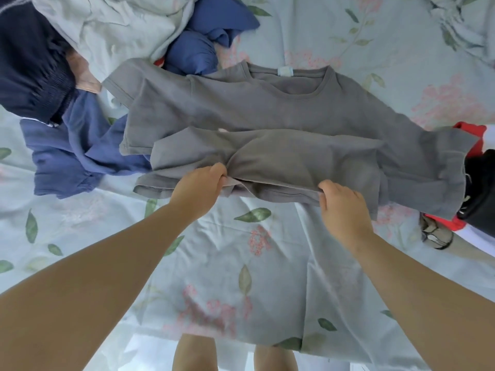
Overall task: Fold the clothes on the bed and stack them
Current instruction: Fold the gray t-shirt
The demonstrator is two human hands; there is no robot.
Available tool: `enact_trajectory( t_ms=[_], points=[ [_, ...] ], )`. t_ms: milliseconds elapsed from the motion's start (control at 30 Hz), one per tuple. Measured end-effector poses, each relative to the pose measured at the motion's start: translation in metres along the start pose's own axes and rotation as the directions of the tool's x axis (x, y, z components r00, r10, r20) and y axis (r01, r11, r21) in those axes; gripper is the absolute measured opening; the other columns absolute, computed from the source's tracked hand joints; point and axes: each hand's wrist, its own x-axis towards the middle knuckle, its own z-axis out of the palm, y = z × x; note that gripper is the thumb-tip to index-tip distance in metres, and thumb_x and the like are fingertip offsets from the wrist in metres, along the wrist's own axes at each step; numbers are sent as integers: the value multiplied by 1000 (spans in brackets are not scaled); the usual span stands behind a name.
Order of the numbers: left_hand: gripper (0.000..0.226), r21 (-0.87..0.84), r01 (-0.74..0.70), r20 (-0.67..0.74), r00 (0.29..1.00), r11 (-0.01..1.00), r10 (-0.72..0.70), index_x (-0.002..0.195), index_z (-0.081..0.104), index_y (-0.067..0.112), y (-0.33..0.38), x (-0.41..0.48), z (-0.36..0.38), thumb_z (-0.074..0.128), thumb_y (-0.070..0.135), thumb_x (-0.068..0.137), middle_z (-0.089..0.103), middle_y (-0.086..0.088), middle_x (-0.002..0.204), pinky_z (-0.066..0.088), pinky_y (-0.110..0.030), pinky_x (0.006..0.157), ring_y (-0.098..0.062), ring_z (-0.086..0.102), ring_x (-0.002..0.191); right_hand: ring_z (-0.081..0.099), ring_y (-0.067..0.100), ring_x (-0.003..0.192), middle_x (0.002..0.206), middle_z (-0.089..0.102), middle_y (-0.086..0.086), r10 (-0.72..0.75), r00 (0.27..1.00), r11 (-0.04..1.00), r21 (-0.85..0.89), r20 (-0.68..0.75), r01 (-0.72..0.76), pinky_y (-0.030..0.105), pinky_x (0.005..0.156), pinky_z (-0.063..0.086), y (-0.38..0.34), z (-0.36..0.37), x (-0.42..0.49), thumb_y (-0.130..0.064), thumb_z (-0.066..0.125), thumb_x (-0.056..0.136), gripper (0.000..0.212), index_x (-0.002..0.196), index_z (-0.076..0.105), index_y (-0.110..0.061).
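A grey T-shirt (pixel 267 108) lies spread across the bed (pixel 241 277), neck hole and white label at the far side. Its lower part is doubled up towards the chest. My left hand (pixel 199 187) pinches the near folded edge left of centre. My right hand (pixel 341 203) grips the same edge further right. Unfolded clothes lie around it: a blue garment (pixel 72 153) at the left and a second blue garment (pixel 203 41) behind the shirt.
A dark navy garment with an elastic waistband (pixel 29 73) lies at the far left, beside a pale crumpled sheet (pixel 112 25). Red cloth (pixel 471 132) and a black item (pixel 482 188) sit at the right edge. My bare legs show below the bed's near edge.
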Motion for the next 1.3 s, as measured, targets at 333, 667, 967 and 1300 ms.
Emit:
enact_trajectory(
  t_ms=[333, 667, 967, 1300],
  points=[
    [22, 6, -19, -6, 1000, 1000, 19, 104, 46, 13, 11, -12, 5, 28, 27, 103, 53, 1, 83, 34, -33, 63, -25, 50, 74, 35, 30, 131, 152, 28, 7, 73, 997, 990, -126, 27, -69, 52, 97, 33, -52, 46, -1, -51, 66, 78, 78, 142, 33, -22],
    [26, 176, -186, 125, 978, 967, 166, 106, 55, 19, 5, -58, -17, 46, 42, 95, 53, 1, 100, 40, -32, 67, -21, 54, 92, 55, 32, 54, 57, 53, 12, -157, 911, 983, -153, -382, 105, 36, 62, 47, -36, 12, -44, 9, 62, 62, 19, 76, 55, -3],
    [20, 15, -215, 311, 929, 976, 200, 91, 38, 20, 11, -138, -22, 44, 38, 98, 48, 6, 72, 34, -29, 62, -19, 49, 71, 58, 26, 70, 76, 54, -2, -79, 991, 997, -3, 112, 80, 32, 55, 38, -33, -22, -153, -43, 59, 88, 34, 98, 48, -13],
    [29, 41, -111, 467, 881, 993, 80, 116, 54, 42, 26, -230, -3, 57, 46, 87, 57, 19, 86, 29, -13, 56, -4, 49, 78, 35, 23, 36, 42, 28, -4, -305, 929, 926, -163, 208, 340, 21, 45, 22, 17, -12, -243, 10, 81, 25, 68, 49, 26, -21]
  ],
)
